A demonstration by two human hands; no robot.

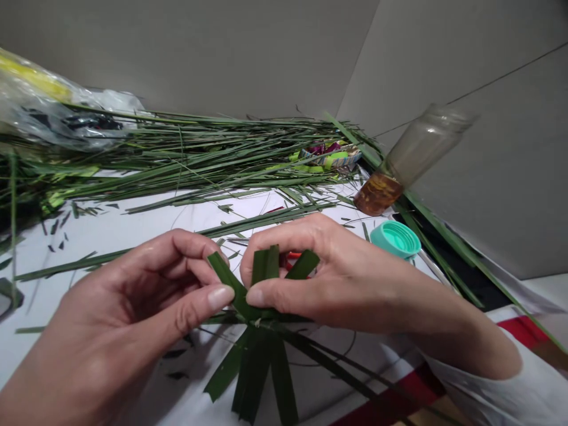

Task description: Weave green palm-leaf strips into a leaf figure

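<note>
both hands are bare, the left hand (124, 307) and the right hand (341, 284) alike, with neatly rounded fingernails (220, 297). a loose white sleeve (483, 396) bunches around the right forearm (444, 331); it looks like soft cotton, though the fabric sits too near the frame's edge to tell.

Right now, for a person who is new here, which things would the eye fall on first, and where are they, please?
First come the left hand and right hand at the centre, pinching crossed green leaf strips between them. Behind the hands, a long pile of leaf strips stretches across the white surface. To the right stand out a tilted glass jar and, nearer the right hand, a teal bottle cap.
</note>
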